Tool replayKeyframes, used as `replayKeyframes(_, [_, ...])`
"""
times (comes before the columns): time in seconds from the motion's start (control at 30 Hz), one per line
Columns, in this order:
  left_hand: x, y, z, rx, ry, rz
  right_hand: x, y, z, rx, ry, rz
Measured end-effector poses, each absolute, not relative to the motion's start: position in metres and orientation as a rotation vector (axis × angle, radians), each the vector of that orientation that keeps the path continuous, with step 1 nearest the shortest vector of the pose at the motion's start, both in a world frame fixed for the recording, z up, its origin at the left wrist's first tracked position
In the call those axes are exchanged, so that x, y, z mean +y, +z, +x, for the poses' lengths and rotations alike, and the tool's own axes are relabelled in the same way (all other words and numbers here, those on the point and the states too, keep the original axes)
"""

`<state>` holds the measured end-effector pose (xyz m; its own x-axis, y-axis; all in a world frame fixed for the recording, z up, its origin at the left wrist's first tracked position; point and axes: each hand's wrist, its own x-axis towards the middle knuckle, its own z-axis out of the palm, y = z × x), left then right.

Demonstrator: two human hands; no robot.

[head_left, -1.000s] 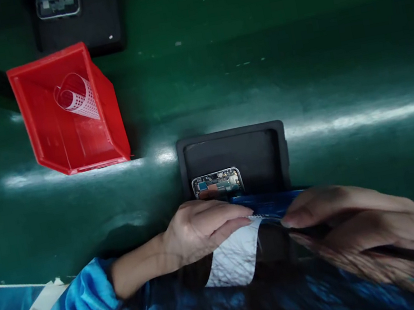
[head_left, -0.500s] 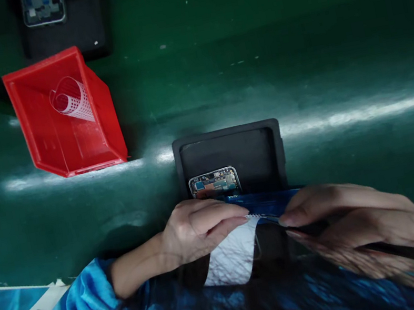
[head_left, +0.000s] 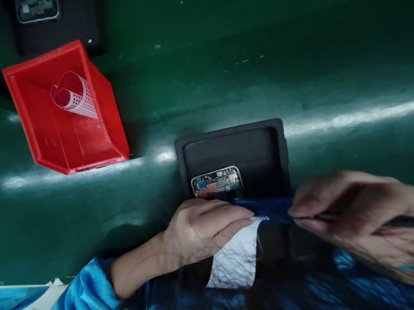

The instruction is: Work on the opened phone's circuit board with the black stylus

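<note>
My left hand (head_left: pixel 207 227) pinches a white sticker sheet (head_left: pixel 235 257) by its upper edge, where a row of small perforations or dots shows. The rest of the sheet hangs toward my body, partly behind loose hair. To the right of it, my right hand (head_left: pixel 368 206) is closed around dark, slim tweezers (head_left: pixel 407 221); their tips are hard to make out. A gap separates the right fingertips from the sheet. Just beyond my left hand, an opened phone (head_left: pixel 217 180) with its circuit board exposed lies in a black tray (head_left: pixel 229 131). My hand covers its near part.
Left of the tray stands a red bin (head_left: pixel 110 118) with a curled, perforated white sheet (head_left: pixel 79 100) inside. Farther back, another opened phone (head_left: pixel 37 6) lies on a second black tray (head_left: pixel 77 31). Dark blue material (head_left: pixel 268 208) shows between my hands. The table (head_left: pixel 296 70) is green.
My right hand has moved right, drawing the tweezers away from the sheet's edge. My left hand still holds the sheet in nearly the same place. The view has shifted slightly.
</note>
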<state>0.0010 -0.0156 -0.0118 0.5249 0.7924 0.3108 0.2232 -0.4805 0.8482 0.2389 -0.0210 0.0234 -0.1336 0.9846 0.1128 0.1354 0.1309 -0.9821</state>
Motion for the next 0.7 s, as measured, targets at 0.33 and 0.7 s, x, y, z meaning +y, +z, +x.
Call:
replayKeyframes(0.33, [-0.020, -0.015, 0.004, 0.853, 0.929, 2.095, 0.002, 0.005, 0.219, -1.291, 1.129, -1.417])
replayKeyframes(0.7, [-0.012, -0.005, 0.008, 0.891, 1.017, 2.076, -0.003, 0.003, 0.219, -1.404, 1.057, -1.513])
